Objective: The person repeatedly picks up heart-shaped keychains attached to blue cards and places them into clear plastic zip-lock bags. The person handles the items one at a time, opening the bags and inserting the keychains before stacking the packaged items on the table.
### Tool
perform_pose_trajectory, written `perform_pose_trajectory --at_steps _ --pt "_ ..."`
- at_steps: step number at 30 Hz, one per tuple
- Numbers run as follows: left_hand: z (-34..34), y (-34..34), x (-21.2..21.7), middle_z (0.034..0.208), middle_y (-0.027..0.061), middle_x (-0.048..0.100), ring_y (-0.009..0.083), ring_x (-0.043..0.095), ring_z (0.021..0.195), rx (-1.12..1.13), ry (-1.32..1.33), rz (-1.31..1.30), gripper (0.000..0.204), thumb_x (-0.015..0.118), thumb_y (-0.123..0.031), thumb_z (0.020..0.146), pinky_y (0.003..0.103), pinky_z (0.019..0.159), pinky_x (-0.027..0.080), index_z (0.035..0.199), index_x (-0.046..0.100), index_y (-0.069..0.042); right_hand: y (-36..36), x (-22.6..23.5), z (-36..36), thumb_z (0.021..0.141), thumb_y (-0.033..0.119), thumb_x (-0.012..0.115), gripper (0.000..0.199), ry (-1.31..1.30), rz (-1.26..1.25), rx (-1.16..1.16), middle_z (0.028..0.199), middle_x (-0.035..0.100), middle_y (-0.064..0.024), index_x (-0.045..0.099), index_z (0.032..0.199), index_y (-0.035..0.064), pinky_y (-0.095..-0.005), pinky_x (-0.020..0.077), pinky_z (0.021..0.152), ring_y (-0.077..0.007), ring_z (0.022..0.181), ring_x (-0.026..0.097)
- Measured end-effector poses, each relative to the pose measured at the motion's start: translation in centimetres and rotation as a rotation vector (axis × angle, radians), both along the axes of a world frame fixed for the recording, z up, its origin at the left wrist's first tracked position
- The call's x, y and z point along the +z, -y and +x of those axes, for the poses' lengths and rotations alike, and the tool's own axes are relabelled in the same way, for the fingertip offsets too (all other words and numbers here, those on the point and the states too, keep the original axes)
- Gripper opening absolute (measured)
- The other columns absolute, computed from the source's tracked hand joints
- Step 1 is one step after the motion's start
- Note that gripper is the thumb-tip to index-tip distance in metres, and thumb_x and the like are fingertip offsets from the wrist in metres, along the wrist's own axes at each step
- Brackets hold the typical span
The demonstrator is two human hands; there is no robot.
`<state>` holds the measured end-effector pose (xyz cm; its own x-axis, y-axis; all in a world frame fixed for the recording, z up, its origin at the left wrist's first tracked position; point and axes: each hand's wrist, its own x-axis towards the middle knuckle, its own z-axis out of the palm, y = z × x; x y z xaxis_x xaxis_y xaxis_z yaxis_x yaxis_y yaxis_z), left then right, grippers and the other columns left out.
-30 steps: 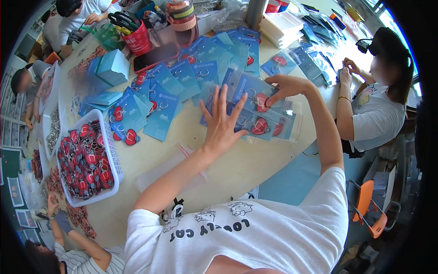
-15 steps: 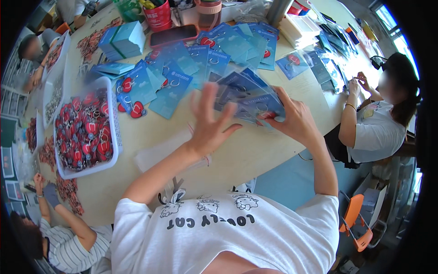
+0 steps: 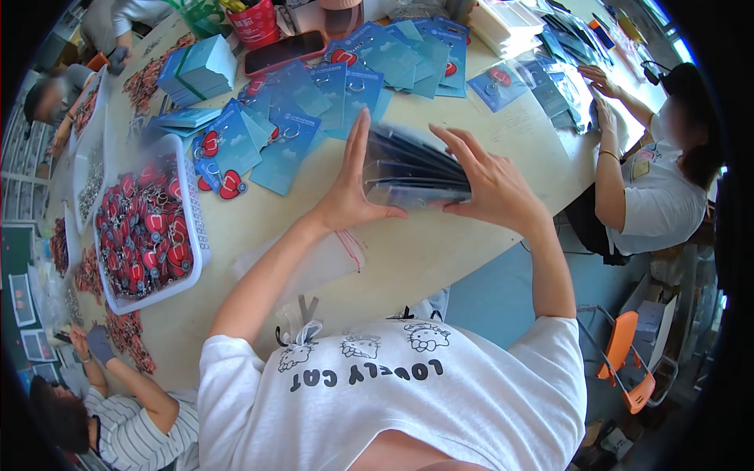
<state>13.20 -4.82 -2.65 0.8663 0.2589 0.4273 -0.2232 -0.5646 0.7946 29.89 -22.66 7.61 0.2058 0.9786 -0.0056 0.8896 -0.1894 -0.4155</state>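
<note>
Between my two hands, just above the table, is a thick stack of blue cards in clear bags, seen mostly from its edges. My right hand grips its right end, with the thumb at the near edge and the fingers at the far side. Cupped around the left end is my left hand, its fingers straight and upright, its thumb along the near edge. Beyond them lie overlapping blue cards, several with red apple-like keyrings. Empty-looking clear bags lie by my left forearm.
A white basket full of red keyrings stands at left, near a banded block of light-blue cards. A phone and a red pen cup sit at the back. A co-worker works at right; others work at left.
My left hand has come from hovering apart to the stack's left end. The fanned bagged cards are now gathered together and tipped edge-up. The view has shifted slightly.
</note>
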Motion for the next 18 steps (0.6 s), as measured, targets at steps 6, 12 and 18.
perform_pose_trajectory --at_steps 6,12,18 --pt "2.8 -1.5 0.9 0.155 0.0207 0.001 0.0353 0.007 0.143 0.091 0.087 0.117 0.145 0.093 -0.037 0.05 0.044 0.115 0.014 0.15 -0.008 -0.008 0.0 -0.7 1.8 0.073 0.03 0.075 0.075 -0.009 0.041 0.138 0.131 0.049 -0.0098 0.039 0.135 0.0129 -0.0414 0.05 0.084 -0.0341 0.098 0.061" --pt "3.1 -1.8 0.7 0.131 0.0115 0.043 0.0326 0.033 0.129 -0.078 -0.086 -0.059 0.119 0.088 -0.032 0.058 0.044 0.109 0.026 0.15 0.016 -0.013 0.4 -0.6 2.2 0.07 0.036 0.077 0.077 0.02 0.065 0.122 0.125 0.055 -0.009 0.042 0.135 0.014 -0.0399 0.0514 0.081 -0.0323 0.096 0.062" --pt "2.9 -1.4 1.9 0.119 0.0102 0.051 0.0287 0.05 0.113 -0.124 -0.049 0.164 0.091 0.086 -0.014 0.059 0.038 0.101 0.038 0.139 0.042 -0.012 1.1 -1.4 2.0 0.068 0.035 0.078 0.085 0.119 0.194 0.065 0.124 0.056 -0.0068 0.038 0.141 0.0173 -0.0387 0.0525 0.079 -0.0305 0.095 0.063"
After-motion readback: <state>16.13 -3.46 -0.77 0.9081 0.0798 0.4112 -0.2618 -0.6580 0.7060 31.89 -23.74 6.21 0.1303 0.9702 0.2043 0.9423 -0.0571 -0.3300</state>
